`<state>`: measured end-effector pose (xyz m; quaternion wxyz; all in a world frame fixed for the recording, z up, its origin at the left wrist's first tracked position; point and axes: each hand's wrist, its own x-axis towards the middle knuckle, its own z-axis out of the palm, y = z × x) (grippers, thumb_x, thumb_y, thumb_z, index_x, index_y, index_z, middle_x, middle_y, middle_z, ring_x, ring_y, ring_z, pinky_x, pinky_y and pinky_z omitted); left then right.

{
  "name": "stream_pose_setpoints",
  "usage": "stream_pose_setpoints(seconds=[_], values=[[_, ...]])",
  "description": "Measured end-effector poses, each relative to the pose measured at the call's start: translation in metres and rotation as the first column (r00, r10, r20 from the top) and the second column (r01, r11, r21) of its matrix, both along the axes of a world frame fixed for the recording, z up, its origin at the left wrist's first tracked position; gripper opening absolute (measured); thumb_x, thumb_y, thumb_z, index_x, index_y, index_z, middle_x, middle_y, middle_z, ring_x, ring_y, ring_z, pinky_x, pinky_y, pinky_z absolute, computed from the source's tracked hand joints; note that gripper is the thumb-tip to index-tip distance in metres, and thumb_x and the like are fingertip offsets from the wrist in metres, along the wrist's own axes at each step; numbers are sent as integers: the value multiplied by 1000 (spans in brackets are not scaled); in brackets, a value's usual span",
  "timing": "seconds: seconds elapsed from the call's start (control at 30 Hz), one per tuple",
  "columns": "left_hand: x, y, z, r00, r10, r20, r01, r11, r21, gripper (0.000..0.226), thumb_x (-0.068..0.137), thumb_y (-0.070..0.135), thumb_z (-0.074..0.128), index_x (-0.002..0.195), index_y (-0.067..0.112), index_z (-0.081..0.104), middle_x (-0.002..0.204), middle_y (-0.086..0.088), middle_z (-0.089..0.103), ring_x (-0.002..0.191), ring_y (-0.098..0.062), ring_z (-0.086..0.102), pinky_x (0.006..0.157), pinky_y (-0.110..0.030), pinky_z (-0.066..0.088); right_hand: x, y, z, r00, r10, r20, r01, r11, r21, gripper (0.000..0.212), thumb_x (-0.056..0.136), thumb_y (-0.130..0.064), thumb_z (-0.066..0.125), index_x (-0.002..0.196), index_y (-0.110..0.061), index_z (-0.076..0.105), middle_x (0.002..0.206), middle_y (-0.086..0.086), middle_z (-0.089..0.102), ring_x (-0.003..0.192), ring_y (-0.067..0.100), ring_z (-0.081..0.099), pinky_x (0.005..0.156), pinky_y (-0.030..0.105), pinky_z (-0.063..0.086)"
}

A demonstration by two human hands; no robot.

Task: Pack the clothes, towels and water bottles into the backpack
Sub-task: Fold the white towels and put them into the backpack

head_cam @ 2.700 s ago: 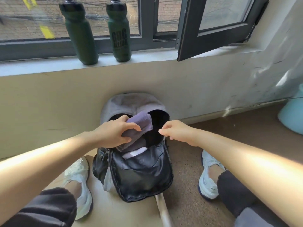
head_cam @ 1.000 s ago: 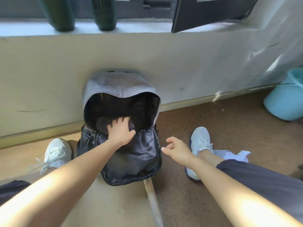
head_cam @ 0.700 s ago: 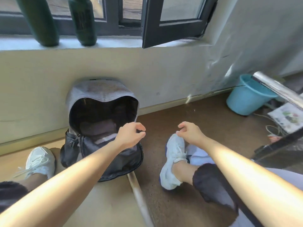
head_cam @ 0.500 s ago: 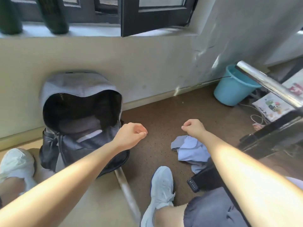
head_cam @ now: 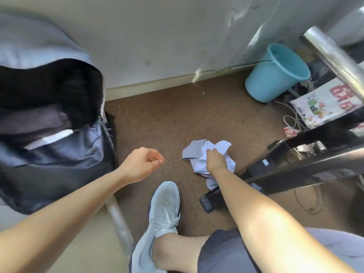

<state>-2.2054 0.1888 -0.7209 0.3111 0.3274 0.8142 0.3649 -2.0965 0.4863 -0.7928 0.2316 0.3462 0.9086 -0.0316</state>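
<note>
Now the right hand (head_cam: 215,161) grips the crumpled pale-blue cloth (head_cam: 202,152).

Bare floor (head_cam: 177,119) lies open between the backpack (head_cam: 59,158) at the left and the cloth (head_cam: 224,146), up to the wall (head_cam: 157,36). The backpack's mouth gapes open. Just right of the cloth a black frame (head_cam: 295,170) crosses low; beyond it stand 1 bucket (head_cam: 271,79) and cables (head_cam: 291,119). A shoe (head_cam: 165,205) blocks the near side.
</note>
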Motion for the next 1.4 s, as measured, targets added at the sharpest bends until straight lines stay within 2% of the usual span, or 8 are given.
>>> stream_pose_setpoints(seconds=[0.17,0.33,0.5,0.73,0.9,1.03,1.2,1.4], values=[[0,-7,-1,1000,24,2,-24,1000,2,23,98,26,67,83,43,67,91,16,74,86,3,66,84,-28,53,-2,-1,12,991,88,98,-95,993,68,39,102,-11,45,140,-17,45,137,15,54,124,34,53,93,42,47],[2,-24,3,998,58,6,-58,998,19,19,96,25,70,84,39,73,87,20,74,83,4,68,85,-30,56,-2,3,8,972,-47,229,43,999,25,93,97,-44,59,158,-44,-10,162,18,25,145,39,35,108,47,39],[4,-21,-5,996,94,15,-94,996,7,14,95,24,71,86,35,75,82,20,74,79,10,66,73,-18,49,-27,-5,-28,904,115,411,-166,982,90,125,70,-68,75,155,-49,-14,139,11,51,120,31,58,74,41,47],[12,4,-15,999,20,48,-19,999,-36,14,97,27,69,86,35,73,82,17,74,76,10,64,70,-17,47,-42,-5,-35,919,269,287,-333,921,202,32,94,-17,57,125,-23,63,117,3,66,108,24,64,83,34,50],[13,8,-8,999,15,40,-14,999,-46,10,95,22,69,98,32,72,95,10,76,89,-7,70,91,-35,55,-71,-20,42,913,356,198,-403,860,312,19,93,-22,54,107,-22,67,104,1,70,103,24,68,74,33,45],[8,-1,12,996,70,62,-75,994,76,78,87,30,82,154,24,41,152,1,50,131,-16,54,113,-40,45,-96,-62,131,881,466,77,-464,821,333,10,87,-30,60,79,-24,60,69,-3,54,85,24,69,69,33,47],[-3,-19,59,995,53,85,-74,959,274,129,67,53,91,163,32,7,167,16,16,151,-3,25,122,-32,32,-85,-116,217,856,445,-264,-454,891,29,14,71,-30,61,70,-16,63,64,-2,63,62,23,60,54,30,39],[-4,-52,127,980,190,62,-199,906,374,49,80,40,88,122,39,62,111,19,73,105,5,67,86,-19,54,-65,-161,272,810,230,-539,-521,704,-482,29,75,-22,66,73,0,47,67,1,44,65,14,38,61,33,34]])
